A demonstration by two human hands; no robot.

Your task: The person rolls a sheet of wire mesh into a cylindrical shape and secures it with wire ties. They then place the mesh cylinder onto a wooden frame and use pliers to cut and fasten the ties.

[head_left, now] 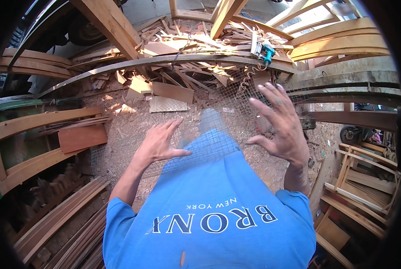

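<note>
Workshop floor, head view: hands over mesh, timber all round.

Sheet of grey wire mesh (209, 134) lies at centre on the sawdust-covered floor (128, 130); left hand (157, 143) rests on it at 9 o'clock, right hand (281, 127) above it at 3 o'clock. Heap of pale wood offcuts (187, 49) lies beyond at 12 o'clock, the teal power tool (267, 53) on a curved beam at 1 o'clock. Stacked curved wooden planks (34, 148) at 9 o'clock; bundle of thin wooden strips (61, 219) at 7 o'clock; wooden frames (366, 184) at 4 o'clock.

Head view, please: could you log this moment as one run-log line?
left hand: open, on wire mesh | right hand: open, fingers spread above mesh | surroundings: wood scraps, sawdust floor
</note>
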